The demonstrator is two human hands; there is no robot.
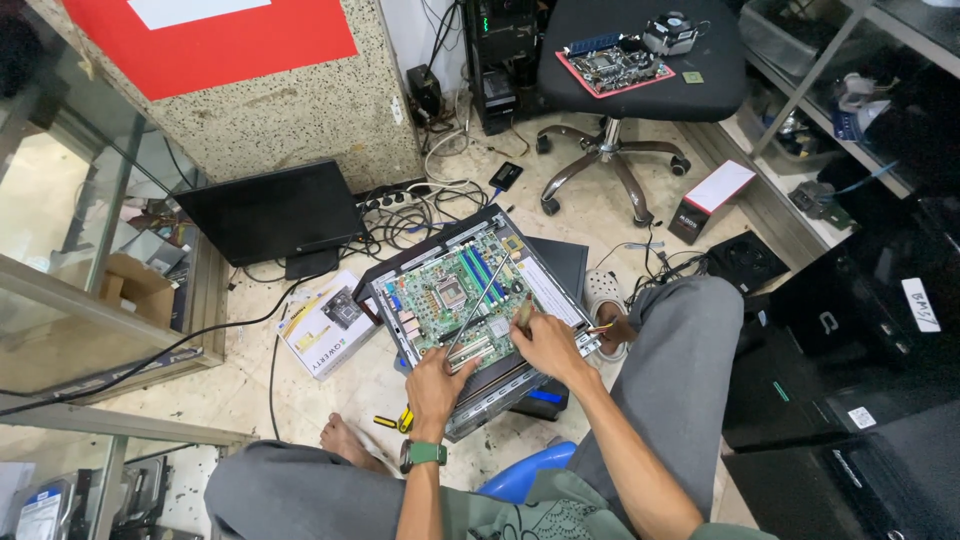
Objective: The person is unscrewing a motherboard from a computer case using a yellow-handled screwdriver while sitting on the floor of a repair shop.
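Observation:
An open small computer case point(480, 390) with a green motherboard point(452, 295) lies on the floor between my knees. My left hand point(433, 380) rests on the case's near edge, fingers pressing on the board by the white slots; a green watch is on that wrist. My right hand point(548, 345) grips a screwdriver point(522, 312) by its handle, tip down on the board's right side. A thin metal bar point(478, 300) crosses the board diagonally.
A black monitor point(270, 210) leans at the left beside a white box point(325, 325). Behind, an office chair point(640, 60) carries another circuit board point(610, 65). Cables and a power strip point(410, 200) lie near the wall. Black computer cases point(860, 350) stand at right. Yellow-handled pliers point(395, 420) lie near my bare foot.

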